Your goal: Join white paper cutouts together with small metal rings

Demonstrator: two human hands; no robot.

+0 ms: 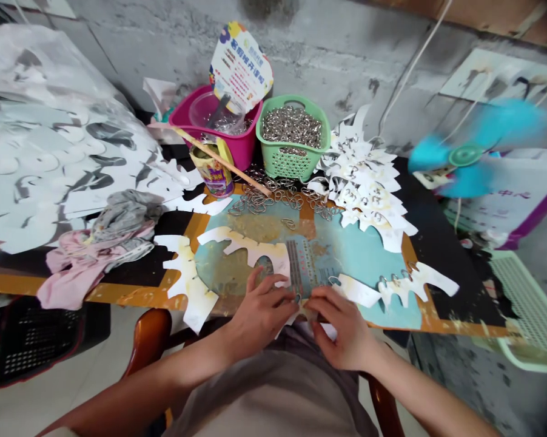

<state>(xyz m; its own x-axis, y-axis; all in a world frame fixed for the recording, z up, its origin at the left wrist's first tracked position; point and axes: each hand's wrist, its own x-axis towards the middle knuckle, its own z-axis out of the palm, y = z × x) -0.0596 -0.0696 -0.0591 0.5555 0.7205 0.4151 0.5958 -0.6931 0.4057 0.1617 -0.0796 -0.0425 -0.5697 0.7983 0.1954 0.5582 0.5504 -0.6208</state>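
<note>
At the table's front edge my left hand (265, 308) and my right hand (339, 325) face each other, fingers pinched close together. Between them is a white cut-out piece (330, 331), mostly hidden by the fingers. A small metal ring shows at my left fingertips; how it sits on the piece is unclear. Just beyond my left hand lies a notched white cut-out (241, 246) with yellowish stains. Another stained cut-out (189, 285) rests to the left. On the right, a white cut-out (398, 286) carries several metal rings along its notched edge.
Loose metal rings (259, 199) lie before a green basket (291, 161) full of rings. Beside it stand a magenta basket (244, 149) and a tin (216, 176) with a wooden stick across it. Ringed cut-outs (369, 182) are piled right, near a spinning blue fan (467, 155); cloths (105, 237) lie left.
</note>
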